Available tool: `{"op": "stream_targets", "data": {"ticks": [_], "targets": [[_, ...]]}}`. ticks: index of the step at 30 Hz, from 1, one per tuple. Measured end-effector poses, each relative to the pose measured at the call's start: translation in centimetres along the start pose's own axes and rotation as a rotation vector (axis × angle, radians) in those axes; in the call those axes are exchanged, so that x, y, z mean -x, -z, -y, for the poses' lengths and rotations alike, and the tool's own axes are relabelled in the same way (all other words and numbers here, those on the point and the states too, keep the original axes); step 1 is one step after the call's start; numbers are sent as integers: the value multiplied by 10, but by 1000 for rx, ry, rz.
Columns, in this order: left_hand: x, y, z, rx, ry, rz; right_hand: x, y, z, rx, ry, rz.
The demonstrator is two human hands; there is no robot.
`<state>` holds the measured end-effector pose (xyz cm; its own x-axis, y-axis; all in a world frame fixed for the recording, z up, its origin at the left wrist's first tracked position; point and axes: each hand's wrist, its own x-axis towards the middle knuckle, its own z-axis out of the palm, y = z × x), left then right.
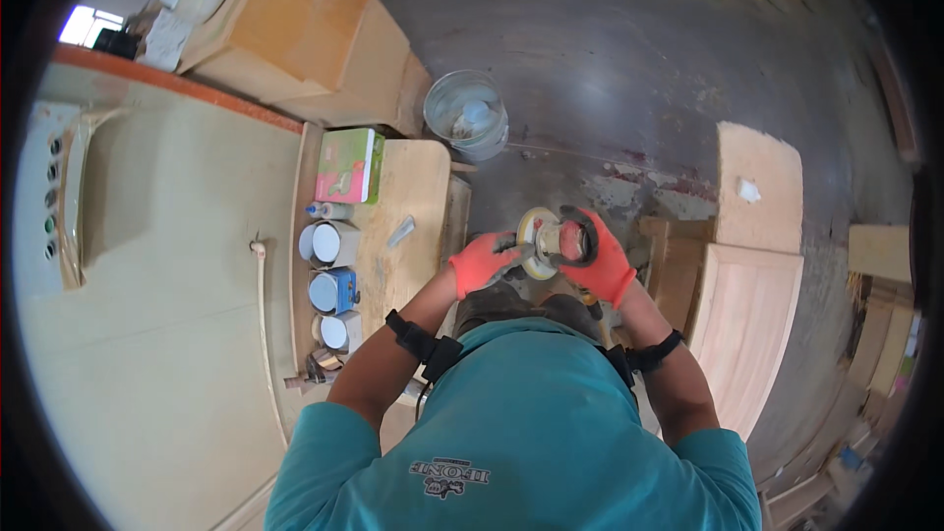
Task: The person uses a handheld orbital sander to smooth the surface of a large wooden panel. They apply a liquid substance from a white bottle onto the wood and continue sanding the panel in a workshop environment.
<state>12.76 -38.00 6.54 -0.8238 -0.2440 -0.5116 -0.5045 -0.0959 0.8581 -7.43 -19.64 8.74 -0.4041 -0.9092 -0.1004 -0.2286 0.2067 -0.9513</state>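
Observation:
In front of my body I hold what looks like a round hand sander [551,240], tilted so its disc with a pale yellow rim [528,228] turns toward the left. My right hand [603,264], in an orange glove with dark grey fingers, wraps round the sander's reddish and dusty body. On the other side, my left hand [482,264], gloved the same way, pinches the near left edge of the disc between thumb and fingers. The fingertips of the left hand are partly hidden.
At left, a wooden bench [398,202] carries several cans [330,243], a pink and green box [346,165] and small bottles. Beyond it stand a clear bucket [466,116] and a large carton [295,20]. A pale wooden panel [744,320] lies close on my right.

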Motion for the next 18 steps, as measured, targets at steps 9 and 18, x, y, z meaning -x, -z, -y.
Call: {"op": "stream_targets", "data": {"ticks": [9,18], "targets": [[19,67,0,-71,-252,-4,-82,-56,22,-52,-233,52],[14,247,24,295,-98,17,-3,38,-35,-321,-229,-259]]}}
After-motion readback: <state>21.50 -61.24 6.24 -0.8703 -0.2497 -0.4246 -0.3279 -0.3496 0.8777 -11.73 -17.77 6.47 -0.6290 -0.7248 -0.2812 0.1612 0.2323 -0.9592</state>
